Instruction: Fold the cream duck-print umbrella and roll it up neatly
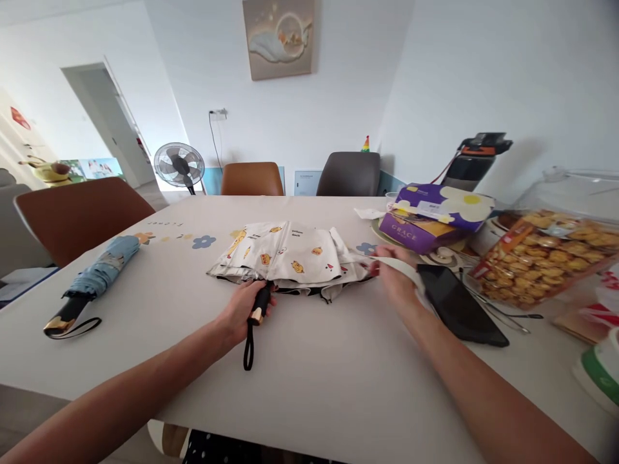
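Note:
A white folding umbrella (294, 254) with small yellow and red cartoon prints lies loosely gathered on the table, its canopy not rolled up. My left hand (246, 306) is wrapped round its black and gold handle, from which a black wrist loop hangs. On the canopy's right side, my right hand (393, 267) is closed on the umbrella's pale strap, whose free end trails back over the wrist. To the left rests a second umbrella (104, 267), light blue and rolled up, with a similar black and gold handle.
The table (309, 361) has printed flowers. By my right forearm lies a black phone (459, 303), with cables beside it. Behind are a purple box (411, 225), a clear tub of biscuits (536, 254) and a dark bottle (467, 164). Chairs (252, 179) stand round the table.

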### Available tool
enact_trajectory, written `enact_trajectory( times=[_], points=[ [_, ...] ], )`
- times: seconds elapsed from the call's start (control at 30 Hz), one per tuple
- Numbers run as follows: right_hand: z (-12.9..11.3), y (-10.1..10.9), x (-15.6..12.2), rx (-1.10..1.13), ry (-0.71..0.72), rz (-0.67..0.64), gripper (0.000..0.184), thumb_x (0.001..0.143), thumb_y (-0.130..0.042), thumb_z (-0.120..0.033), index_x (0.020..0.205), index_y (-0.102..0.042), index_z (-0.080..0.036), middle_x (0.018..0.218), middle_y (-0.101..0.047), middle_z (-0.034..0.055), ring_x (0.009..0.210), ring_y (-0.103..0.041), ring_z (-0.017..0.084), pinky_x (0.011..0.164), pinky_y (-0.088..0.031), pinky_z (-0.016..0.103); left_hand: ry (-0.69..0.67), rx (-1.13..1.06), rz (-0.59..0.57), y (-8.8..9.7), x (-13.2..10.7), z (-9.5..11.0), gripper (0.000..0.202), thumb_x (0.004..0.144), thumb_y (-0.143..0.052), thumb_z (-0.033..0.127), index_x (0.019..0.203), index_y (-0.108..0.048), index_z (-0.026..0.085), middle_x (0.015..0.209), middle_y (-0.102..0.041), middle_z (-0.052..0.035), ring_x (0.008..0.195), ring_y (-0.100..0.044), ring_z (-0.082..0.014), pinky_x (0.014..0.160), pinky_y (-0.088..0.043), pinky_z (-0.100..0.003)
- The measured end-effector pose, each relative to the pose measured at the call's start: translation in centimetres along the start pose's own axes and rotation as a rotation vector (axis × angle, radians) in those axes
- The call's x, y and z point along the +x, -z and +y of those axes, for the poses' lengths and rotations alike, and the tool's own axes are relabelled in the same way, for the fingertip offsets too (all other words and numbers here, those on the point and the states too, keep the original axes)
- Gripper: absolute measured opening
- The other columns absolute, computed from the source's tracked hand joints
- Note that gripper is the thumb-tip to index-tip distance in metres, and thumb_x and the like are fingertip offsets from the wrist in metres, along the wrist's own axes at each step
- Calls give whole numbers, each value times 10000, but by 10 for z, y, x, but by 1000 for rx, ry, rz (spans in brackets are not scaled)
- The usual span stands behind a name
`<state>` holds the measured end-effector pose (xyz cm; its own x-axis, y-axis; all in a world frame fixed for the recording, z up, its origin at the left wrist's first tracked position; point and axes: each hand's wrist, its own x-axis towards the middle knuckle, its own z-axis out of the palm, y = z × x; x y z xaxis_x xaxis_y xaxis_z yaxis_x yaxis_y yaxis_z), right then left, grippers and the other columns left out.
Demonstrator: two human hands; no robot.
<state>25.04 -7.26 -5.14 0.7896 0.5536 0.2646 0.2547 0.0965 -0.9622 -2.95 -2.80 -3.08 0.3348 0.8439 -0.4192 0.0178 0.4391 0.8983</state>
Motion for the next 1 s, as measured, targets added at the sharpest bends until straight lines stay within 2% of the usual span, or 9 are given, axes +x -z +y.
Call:
enact_trajectory(
  times=[0.17, 0.23, 0.33, 0.47, 0.5, 0.6, 0.67, 0.77, 1.0],
  points=[
    [-22, 19, 23, 195, -4, 415, 47, 684, -498, -210, 709, -458, -215, 612, -500, -12, 382, -421, 106, 370, -360, 264, -69, -17, -58, 1, 13, -4, 214, 768, -515, 336, 820, -557, 133, 581, -579, -31, 412, -491, -94, 334, -291, -183],
    [-30, 23, 27, 217, 58, 457, 58, 698, -489, -200, 705, -447, -238, 612, -488, -12, 386, -423, 125, 394, -392, 302, -67, -51, -69, 3, 14, -6, 220, 765, -521, 355, 823, -544, 144, 592, -593, -33, 433, -512, -101, 352, -304, -189],
    [-46, 22, 23, 215, 241, 376, 74, 702, -495, -197, 707, -482, -270, 630, -505, -4, 458, -495, 182, 507, -473, 395, -55, -114, -46, 4, 12, -9, 251, 758, -532, 384, 852, -536, 151, 650, -634, -51, 479, -553, -116, 380, -317, -198],
    [-66, 1, -2, 197, 495, 368, 94, 700, -515, -155, 729, -544, -239, 629, -543, 3, 528, -563, 186, 640, -503, 435, -15, -202, -20, 6, 10, -9, 312, 763, -538, 426, 923, -531, 158, 796, -681, -86, 567, -605, -138, 439, -348, -210],
    [-69, -6, -10, 127, 543, 328, 82, 732, -515, -167, 752, -566, -228, 666, -560, 10, 591, -585, 186, 695, -502, 435, -1, -221, -38, 7, 10, -8, 324, 770, -533, 432, 941, -536, 156, 807, -683, -93, 587, -612, -143, 460, -362, -214],
    [-72, -32, -38, -282, 681, -52, 105, 805, -510, -227, 820, -614, -221, 858, -635, 37, 858, -606, 207, 844, -464, 429, 35, -267, -130, 9, 11, -6, 342, 788, -523, 422, 974, -563, 138, 775, -680, -106, 606, -612, -150, 520, -402, -231],
    [-70, -50, -52, -379, 775, -319, 116, 819, -504, -227, 873, -607, -228, 988, -635, 43, 958, -593, 208, 876, -456, 411, 54, -287, -163, 10, 12, -6, 320, 789, -522, 390, 966, -575, 129, 726, -669, -101, 580, -598, -148, 523, -409, -237],
    [-67, -75, -63, -471, 909, -570, 156, 828, -500, -209, 939, -605, -242, 1086, -622, 52, 1067, -553, 217, 932, -426, 422, 55, -313, -169, 10, 13, -7, 260, 777, -507, 328, 912, -582, 118, 655, -645, -84, 545, -574, -145, 500, -400, -237],
    [-53, -113, -65, -547, 991, -874, 298, 805, -468, -128, 1058, -581, -238, 1163, -597, 54, 1124, -522, 208, 969, -393, 428, 27, -409, -209, 10, 14, -11, 124, 726, -499, 194, 808, -556, 121, 667, -644, -90, 568, -595, -166, 533, -435, -266]
  ],
)
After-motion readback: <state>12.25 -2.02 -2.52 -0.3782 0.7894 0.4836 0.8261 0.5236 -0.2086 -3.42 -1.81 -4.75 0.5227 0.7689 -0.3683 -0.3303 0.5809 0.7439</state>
